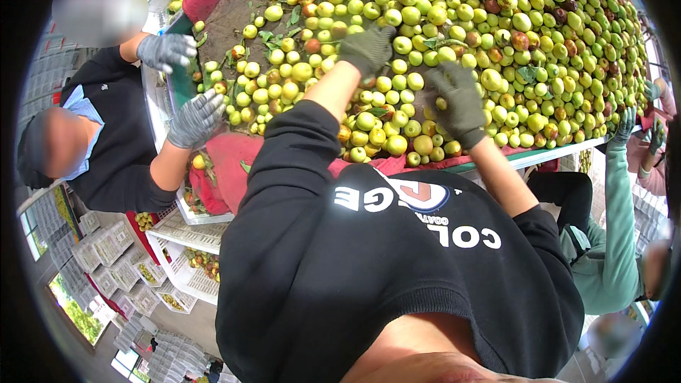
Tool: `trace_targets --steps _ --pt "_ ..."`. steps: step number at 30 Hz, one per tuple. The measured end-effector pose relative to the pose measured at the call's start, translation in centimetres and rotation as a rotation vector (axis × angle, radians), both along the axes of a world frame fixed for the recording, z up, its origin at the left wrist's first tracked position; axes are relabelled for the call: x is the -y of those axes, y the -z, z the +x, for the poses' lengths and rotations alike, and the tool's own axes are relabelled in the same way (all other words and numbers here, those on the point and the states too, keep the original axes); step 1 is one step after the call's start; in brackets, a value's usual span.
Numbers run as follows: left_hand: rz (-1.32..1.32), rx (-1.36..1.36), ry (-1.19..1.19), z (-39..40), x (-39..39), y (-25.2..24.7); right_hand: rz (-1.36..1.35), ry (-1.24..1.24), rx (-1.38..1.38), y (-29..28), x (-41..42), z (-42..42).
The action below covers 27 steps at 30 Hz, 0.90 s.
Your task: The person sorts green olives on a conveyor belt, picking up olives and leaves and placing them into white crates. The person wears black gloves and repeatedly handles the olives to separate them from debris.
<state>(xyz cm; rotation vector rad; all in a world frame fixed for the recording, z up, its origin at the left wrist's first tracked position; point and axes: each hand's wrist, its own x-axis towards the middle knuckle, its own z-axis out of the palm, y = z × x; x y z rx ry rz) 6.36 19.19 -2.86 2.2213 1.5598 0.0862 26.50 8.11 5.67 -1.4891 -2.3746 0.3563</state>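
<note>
Fresh green-yellow jujubes (492, 80), some with red-brown patches, lie in a large heap on a sorting table with a pale metal edge (550, 155). My left hand (370, 52), in a dark grey-green knitted glove, reaches palm down over the fruit; its fingertips are blurred and what lies under them is hidden. To its right, my right hand (456, 103), in a matching glove, is bent down beside a small gap in the fruit. A small jujube (441, 103) shows by its thumb and fingers; whether it is gripped I cannot tell. Loose leaves (526, 74) lie among the fruit.
A co-worker's grey-gloved hands (197, 119) are at the table's left end. Another co-worker's gloved hand (623, 126) touches the right edge. Red cloth (229, 167) lines the near edge. White plastic crates (186, 239) with fruit stand below left, and more are stacked behind.
</note>
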Motion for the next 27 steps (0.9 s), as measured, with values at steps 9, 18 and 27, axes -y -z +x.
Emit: trace_targets --steps 9,18,27 --pt "-0.139 -0.219 -0.29 -13.1 0.4 -1.1 0.219 0.271 0.471 1.3 -6.2 4.4" --pt "0.239 0.343 -0.214 -7.4 2.1 -4.7 0.024 -0.061 0.17 8.7 -5.2 -8.8" --pt "0.03 0.127 0.322 5.3 0.5 -3.4 -0.72 -0.108 -0.762 6.8 1.1 -14.4"
